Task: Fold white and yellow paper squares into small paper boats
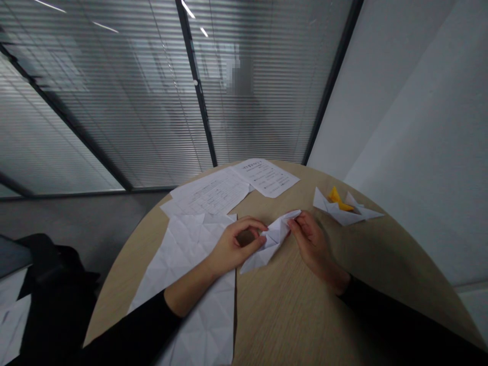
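Note:
A folded white paper boat [272,239] is held between my two hands over the middle of the round table. My left hand [238,244] pinches its near left side between thumb and fingers. At its far right tip, my right hand [312,241] grips the paper with thumb and fingertips. Under my left forearm lies a large creased white sheet [190,254], marked with a pattern of fold lines. To the right of my right hand stands a white folded paper boat [345,216] with a small yellow folded paper piece [337,199] in it.
Printed sheets [270,178] lie at the far edge of the wooden table [290,315]. A black chair [57,274] with papers near it is at the left. Behind the table are glass panels with blinds [259,117] and a pale wall [419,127] at the right.

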Demonstrator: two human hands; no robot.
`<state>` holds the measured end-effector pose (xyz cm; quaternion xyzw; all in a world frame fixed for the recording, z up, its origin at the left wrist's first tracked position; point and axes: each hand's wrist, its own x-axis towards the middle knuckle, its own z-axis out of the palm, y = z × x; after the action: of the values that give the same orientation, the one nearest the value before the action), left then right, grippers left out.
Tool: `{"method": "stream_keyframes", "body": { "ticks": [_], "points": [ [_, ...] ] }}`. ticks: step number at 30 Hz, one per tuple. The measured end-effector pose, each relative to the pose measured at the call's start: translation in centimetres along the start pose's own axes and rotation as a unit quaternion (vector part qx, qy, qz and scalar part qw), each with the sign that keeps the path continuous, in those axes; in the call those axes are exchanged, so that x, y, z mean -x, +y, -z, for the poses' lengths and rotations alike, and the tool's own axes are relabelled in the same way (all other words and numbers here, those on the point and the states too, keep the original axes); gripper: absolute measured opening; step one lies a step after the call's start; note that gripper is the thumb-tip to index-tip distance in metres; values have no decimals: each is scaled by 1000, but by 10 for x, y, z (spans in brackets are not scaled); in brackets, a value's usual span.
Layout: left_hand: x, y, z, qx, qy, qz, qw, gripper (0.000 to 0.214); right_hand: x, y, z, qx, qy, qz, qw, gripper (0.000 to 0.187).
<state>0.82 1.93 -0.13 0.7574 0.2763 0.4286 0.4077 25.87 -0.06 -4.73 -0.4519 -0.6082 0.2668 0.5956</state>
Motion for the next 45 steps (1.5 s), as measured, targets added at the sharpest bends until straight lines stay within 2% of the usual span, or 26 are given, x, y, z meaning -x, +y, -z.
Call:
{"method": "stream_keyframes", "body": {
  "ticks": [2,8,12,15,17,21,26,30,33,39,45],
  "points": [
    [1,-1,0,11,-4,31,999,25,0,-1,0,-12,-5,-1,1000,27],
    [2,-6,1,48,-4,67,997,26,0,0,-2,-23,-22,4,1000,22],
    [2,-7,-3,16,-11,86,996,26,0,-2,-2,-13,-24,15,1000,19],
    [2,-6,-4,-26,4,99,995,29,1,-7,0,10,-39,20,999,17],
    [3,-5,-4,-54,29,102,993,30,3,-12,2,25,-52,41,997,19],
    [2,-4,-2,-81,77,88,990,28,4,-20,2,74,-67,75,992,39],
    [0,-6,-2,-71,114,68,989,26,-1,-19,-2,117,-56,34,991,13],
    [0,-6,-2,-69,100,71,990,25,-2,-16,-3,94,-76,2,993,26],
    [1,-6,-3,-76,99,70,990,26,-1,-13,-3,83,-79,-19,993,19],
    [1,-5,-2,-101,114,83,985,26,-2,-10,-2,67,-45,-53,995,22],
    [1,-9,-1,-102,110,84,985,27,-1,-14,-2,91,-34,-29,995,20]
  ]
}}
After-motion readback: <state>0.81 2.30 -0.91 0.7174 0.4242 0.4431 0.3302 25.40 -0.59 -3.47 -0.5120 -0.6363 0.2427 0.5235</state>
